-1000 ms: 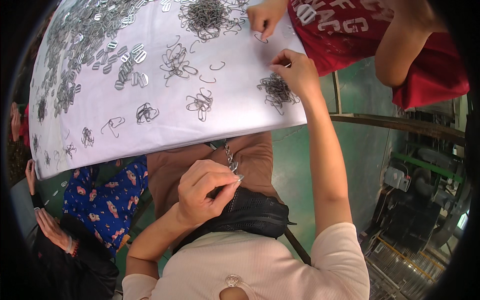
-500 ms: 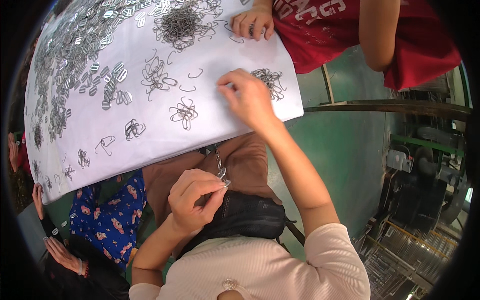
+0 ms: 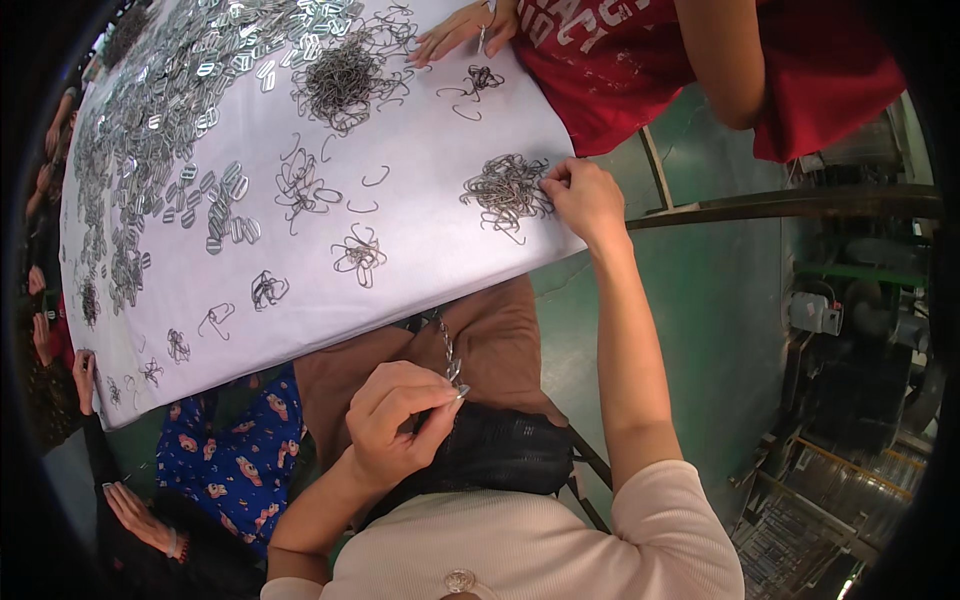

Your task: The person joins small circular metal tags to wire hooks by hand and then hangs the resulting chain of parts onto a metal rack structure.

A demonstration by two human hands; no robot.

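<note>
My left hand (image 3: 398,422) is closed in a pinch over my lap. Between its thumb and finger is the end of a chain of small linked metal pieces (image 3: 449,348), which hangs down toward the table's near edge. At the table's right edge my right hand (image 3: 592,206) has thumb and fingers pressed together against the side of a heap of bent wire hooks (image 3: 508,190). What those fingertips hold, if anything, is too small to make out. Left of it lie two loose wire hooks (image 3: 375,177) and a smaller hook pile (image 3: 358,256).
A white-covered table (image 3: 420,265) bears a large hook heap (image 3: 345,82) and many flat slotted metal buckles (image 3: 232,185). Across the right corner, a person in red rests a hand (image 3: 450,32) on it. Other people sit along the left. A metal bar (image 3: 760,207) runs right.
My right hand has moved right from above the table to the edge of the hook heap, its fingers now closed there. My left hand keeps its pinch. The person in red has moved their hand left.
</note>
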